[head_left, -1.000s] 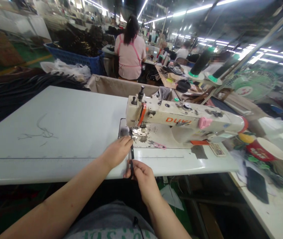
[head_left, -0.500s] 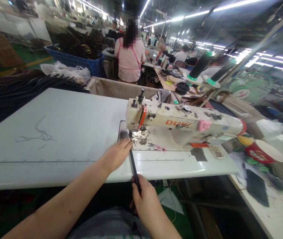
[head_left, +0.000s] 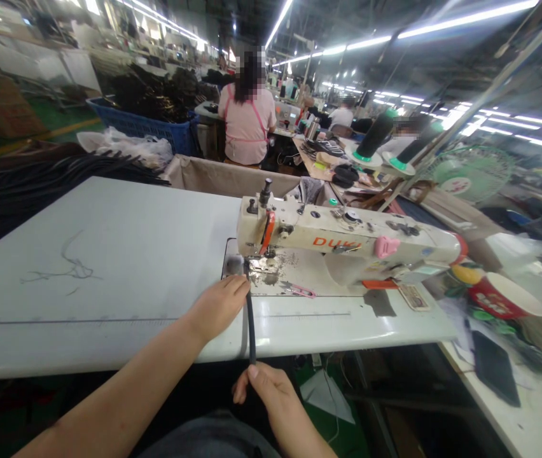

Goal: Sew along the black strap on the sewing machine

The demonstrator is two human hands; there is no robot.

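Your right hand (head_left: 271,387) has its grip closed on the strap (head_left: 250,324), which runs from the machine (head_left: 366,230) past the counter (head_left: 156,245) edge; your left hand (head_left: 218,307) touches it, though I cannot tell its grip.

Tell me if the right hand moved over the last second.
Yes: the right hand has drawn back from the sewing machine, past the table's front edge.

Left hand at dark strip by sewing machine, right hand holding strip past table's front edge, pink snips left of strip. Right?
Wrong side: the head view shows the pink snips right of the dark strip. The rest holds: left hand at the strip by the sewing machine, right hand holding it past the table's front edge.
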